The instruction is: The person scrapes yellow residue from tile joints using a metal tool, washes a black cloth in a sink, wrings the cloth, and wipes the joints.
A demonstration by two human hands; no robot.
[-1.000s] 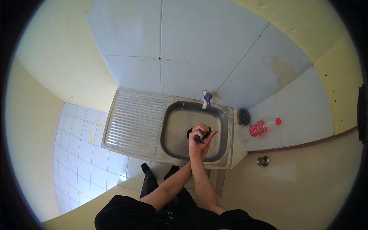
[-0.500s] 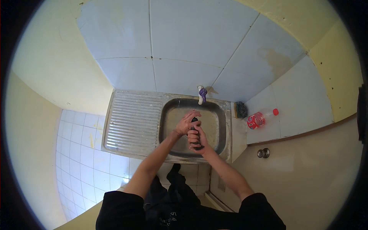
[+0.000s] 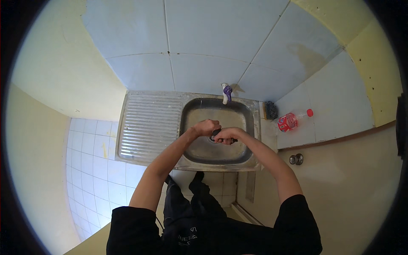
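Observation:
Over the sink basin [image 3: 212, 153], both my hands are close together on a dark, elongated item [image 3: 216, 133]. Fingers of my left hand [image 3: 206, 127] are curled closed at its left end. My right hand [image 3: 228, 135] wraps round its other part, and a dark tip pokes out past the fingers on the right. Most of the item is hidden by my hands, so its exact kind does not show. Below and between the hands, part of the metal drain [image 3: 211, 138] is visible.
A white tap with a purple handle [image 3: 227, 92] is at the back of the basin. The ribbed drainboard [image 3: 148, 125] lies left. To the right are a sponge with a dark scouring pad [image 3: 270, 110], a clear bottle with red label and cap [image 3: 289, 122], and a door knob [image 3: 296, 159].
My left hand has gone from spread fingers to a closed grip. The dark item has turned from nearly upright in the picture to more sideways, with my right elbow swung outward. The view shifted slightly.

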